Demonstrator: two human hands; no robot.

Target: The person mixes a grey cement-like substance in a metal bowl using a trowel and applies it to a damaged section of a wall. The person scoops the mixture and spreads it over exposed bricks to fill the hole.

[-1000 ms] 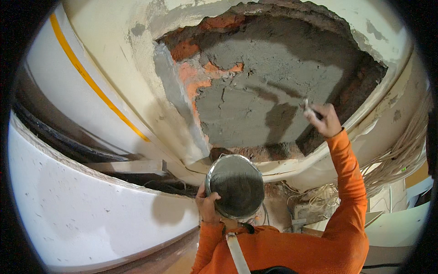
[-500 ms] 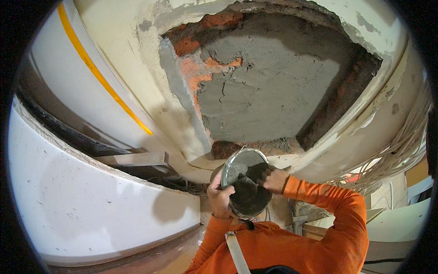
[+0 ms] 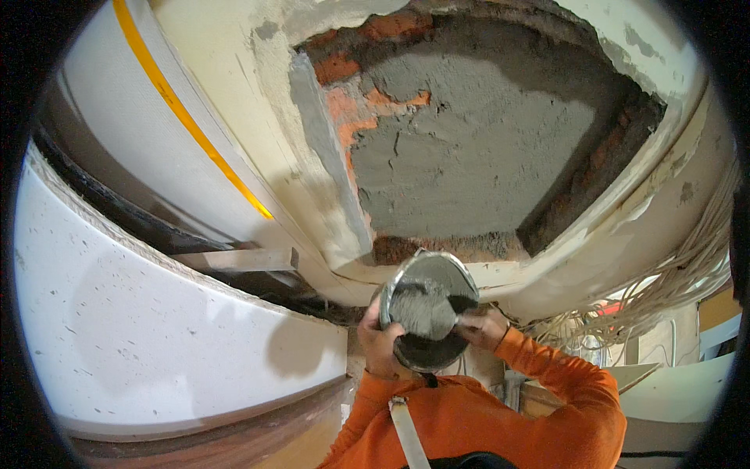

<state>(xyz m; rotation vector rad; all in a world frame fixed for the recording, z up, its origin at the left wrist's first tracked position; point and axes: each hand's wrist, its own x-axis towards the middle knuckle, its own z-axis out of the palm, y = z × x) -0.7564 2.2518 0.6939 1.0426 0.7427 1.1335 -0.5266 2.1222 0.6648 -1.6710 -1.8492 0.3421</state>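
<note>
My left hand [image 3: 380, 344] grips the left edge of a round metal pan [image 3: 439, 259], tilted toward me with a heap of wet grey mortar [image 3: 422, 309] in it. At the pan's right edge my right hand [image 3: 484, 327] is closed on a small trowel whose blade is mostly buried in that heap. Both hands are raised in front of my orange sleeves. Above them a large ragged opening in the cream plaster wall is filled with fresh grey mortar [image 3: 476, 156], and red brick [image 3: 344, 102] shows along its left and top edges.
A bundle of pale cables [image 3: 672, 289] runs along the wall at the right. A white panel with a yellow stripe [image 3: 187, 117] slants at the upper left, over a white speckled surface [image 3: 156, 328]. A grey bar [image 3: 234, 259] juts out between them.
My right hand came down from the mortar patch on the wall to the pan and now works the trowel into the heap. The pan tilted up toward me.
</note>
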